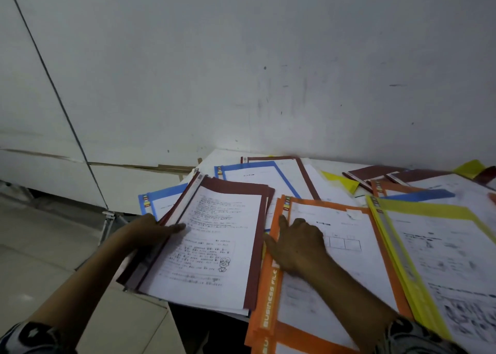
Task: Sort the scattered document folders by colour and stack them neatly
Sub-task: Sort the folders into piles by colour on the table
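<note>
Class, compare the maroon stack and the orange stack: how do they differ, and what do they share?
The maroon stack is dark red-brown; the orange stack is bright. The left hand grips the maroon stack by its spine edge; the right hand lies flat on the orange stack. The orange stack's spine reads BUSINESS FILE; no such print shows on the maroon stack. Both show printed white sheets on top.

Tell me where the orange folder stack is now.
The orange folder stack lies bottom centre in the head view, between the maroon stack left and the yellow stack right, under the right hand.
</note>
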Demonstrator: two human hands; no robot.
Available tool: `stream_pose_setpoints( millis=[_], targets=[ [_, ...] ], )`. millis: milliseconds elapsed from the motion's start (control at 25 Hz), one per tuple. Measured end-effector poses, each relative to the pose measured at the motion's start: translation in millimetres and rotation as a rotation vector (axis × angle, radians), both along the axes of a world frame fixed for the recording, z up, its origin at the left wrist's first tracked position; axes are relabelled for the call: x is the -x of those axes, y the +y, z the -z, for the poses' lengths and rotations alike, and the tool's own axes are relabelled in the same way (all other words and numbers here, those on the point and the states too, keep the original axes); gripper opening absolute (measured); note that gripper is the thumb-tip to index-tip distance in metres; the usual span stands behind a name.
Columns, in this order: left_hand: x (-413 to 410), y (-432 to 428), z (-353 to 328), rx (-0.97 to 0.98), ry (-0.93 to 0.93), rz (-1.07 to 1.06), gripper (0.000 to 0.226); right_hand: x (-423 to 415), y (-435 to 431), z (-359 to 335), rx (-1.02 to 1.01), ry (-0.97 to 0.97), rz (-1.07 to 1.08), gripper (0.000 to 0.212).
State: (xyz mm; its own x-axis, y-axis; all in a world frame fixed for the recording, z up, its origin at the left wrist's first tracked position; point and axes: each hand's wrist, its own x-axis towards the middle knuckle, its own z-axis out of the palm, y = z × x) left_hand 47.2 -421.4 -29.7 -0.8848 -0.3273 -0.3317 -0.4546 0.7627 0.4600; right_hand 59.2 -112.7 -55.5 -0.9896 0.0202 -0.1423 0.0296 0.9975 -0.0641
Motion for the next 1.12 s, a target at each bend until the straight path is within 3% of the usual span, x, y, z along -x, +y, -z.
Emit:
stream_pose_setpoints(
  millis=[160,240,360,480,560,680,880,1000,1120],
  targets=[
    [16.5,-32.3,2.8,-0.17,0.235,-0.307,0.071,40.5,24.9,-49.4,0.088,-0.053,-0.073,0.05],
    [21.0,-40.4,7.7,-0.311,0.275,-0.402,0.064,77.5,34.5,-63.7,0.243,-0.12,-0.017,0.033],
    [36.8,-49.1,14.9,-0.445,0.321,-0.484,0.053,124.6,41.9,-51.8,0.41,-0.053,0.019,0.021],
    [57.7,-52.3,24.2,-0.492,0.403,-0.574,0.042,163.7,41.1,-26.1,0.36,0.044,0.001,0.02],
    [68.2,-44.4,22.8,-0.565,0.487,-0.587,0.035,184.1,35.1,-12.8,0.328,0.073,0.005,0.035],
    [87.7,-34.4,14.2,-0.53,0.628,-0.503,0.026,191.3,26.9,10.9,0.255,0.128,0.049,0.061],
    [101.5,-13.1,-4.4,-0.25,0.814,-0.407,0.031,191.2,13.0,20.2,0.38,0.369,-0.059,0.053],
    [106.1,-13.9,-26.0,-0.153,0.87,-0.412,0.031,189.4,-1.8,16.3,0.373,0.266,-0.222,0.056],
    [110.1,-9.5,-68.1,-0.053,0.98,-0.37,0.026,184.5,0.7,24.5,0.277,0.202,-0.244,0.064]
  ],
)
